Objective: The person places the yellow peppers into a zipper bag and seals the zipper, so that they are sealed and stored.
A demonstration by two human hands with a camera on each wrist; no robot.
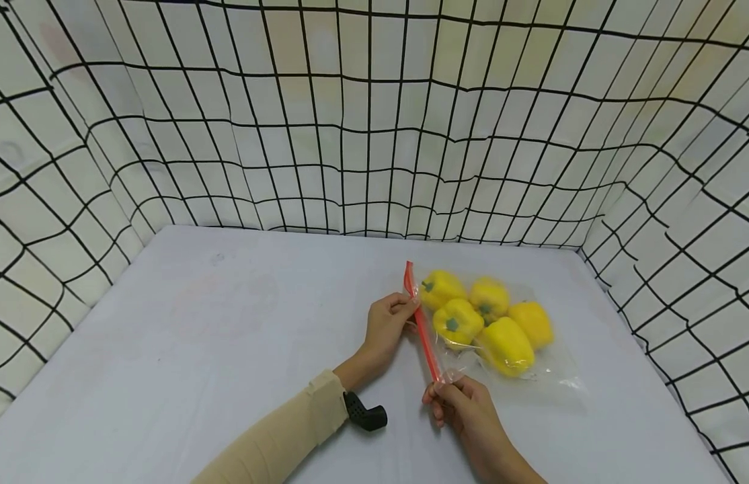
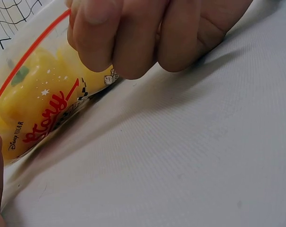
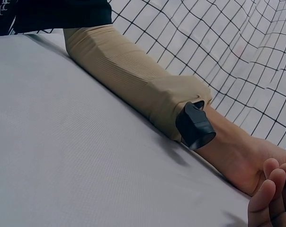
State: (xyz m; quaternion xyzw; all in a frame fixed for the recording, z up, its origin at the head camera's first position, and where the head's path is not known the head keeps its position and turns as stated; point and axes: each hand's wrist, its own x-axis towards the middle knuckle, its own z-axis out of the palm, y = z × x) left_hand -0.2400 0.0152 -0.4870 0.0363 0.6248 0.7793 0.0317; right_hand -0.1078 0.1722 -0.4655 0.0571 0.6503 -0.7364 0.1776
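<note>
A clear zip bag (image 1: 550, 383) with a red zip strip lies on the right half of the table, holding several yellow bell peppers (image 1: 459, 323) with green stems. My left hand (image 1: 386, 329) pinches the red strip at its upper part, thumb on top. At the strip's near end, my right hand (image 1: 468, 410) pinches the bag's edge between thumb and fingers. From the left wrist view, the underside of the bag (image 2: 43, 104) shows red lettering and white stars, tilted up off the cloth along its red edge. The right wrist view shows only the fingers (image 3: 261, 203) of the right hand, not the bag.
A white cloth covers the table (image 1: 199, 336). Black netting (image 1: 362, 148) over white sheets walls off the back and both sides. A beige sleeve (image 1: 290, 430) covers the left forearm, with a black wrist camera (image 1: 367, 413) sticking out from its cuff.
</note>
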